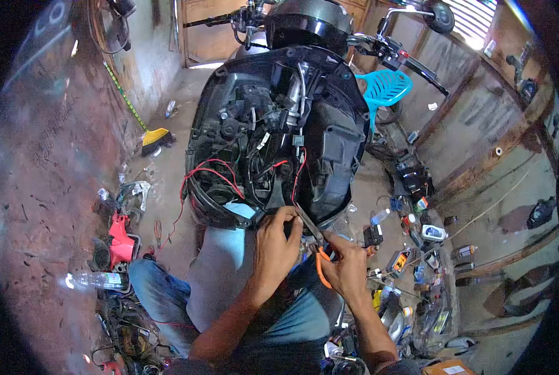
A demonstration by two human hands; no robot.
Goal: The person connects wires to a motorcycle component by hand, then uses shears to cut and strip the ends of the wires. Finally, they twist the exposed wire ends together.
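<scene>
A scooter body (345, 150) with its inner parts exposed fills the middle of the view. At its near edge my left hand (277, 247) is closed, thumb and fingers together near the end of a red wire (300, 172); what is pinched is too small to make out. Close beside it, my right hand (347, 265) is wrapped round orange-handled pliers (322, 265), whose metal jaws point up and left to the fingers of my left hand. Another red wire (210, 164) loops over the left side of the scooter and trails down.
A yellow broom (156, 139) leans at the left wall. Beyond the scooter on the right is a blue plastic chair (387, 87). Bottles, tools and an orange multimeter (400, 261) lie on the right floor. A clear bottle (98, 280) and red part (122, 239) are at left.
</scene>
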